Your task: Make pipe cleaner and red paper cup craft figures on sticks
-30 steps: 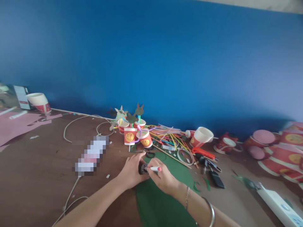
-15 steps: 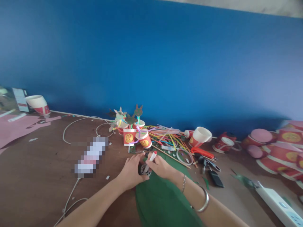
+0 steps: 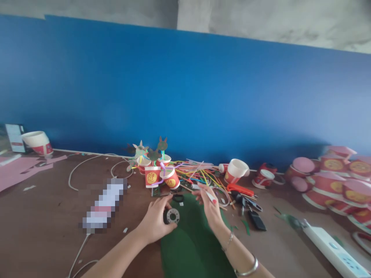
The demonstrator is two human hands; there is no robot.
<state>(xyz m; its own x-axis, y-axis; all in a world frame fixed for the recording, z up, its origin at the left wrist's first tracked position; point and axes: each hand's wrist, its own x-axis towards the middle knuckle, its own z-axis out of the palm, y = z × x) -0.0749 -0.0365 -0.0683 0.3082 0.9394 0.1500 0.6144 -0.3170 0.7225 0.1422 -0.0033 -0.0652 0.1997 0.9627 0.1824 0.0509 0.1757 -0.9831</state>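
My left hand (image 3: 154,219) curls around a round tape roll (image 3: 172,211) with a grey core, holding it on edge over the green paper (image 3: 189,245). The thumb is below the roll and the fingers are above and behind it. In my right hand (image 3: 212,212), apart from the roll, is a white marker (image 3: 208,195) with a red end. A small black ring (image 3: 177,198) lies on the paper, just beyond the left fingertips. Several red-and-white paper cups (image 3: 152,177) with animal-head cutouts (image 3: 162,144) on straws stand beyond my hands.
Colourful straws (image 3: 199,170) are piled at the wall's foot. To the right are orange-handled scissors (image 3: 240,189), keys with a black fob (image 3: 256,220), a white power strip (image 3: 333,247) and stacked red cups (image 3: 333,165). A charging phone (image 3: 106,202) and pink paper (image 3: 17,172) lie to the left.
My right hand has drawn away from the roll to the right, with the marker swung so its red end points toward me. The left hand keeps the roll, whose face now shows more. The camera view has tilted up.
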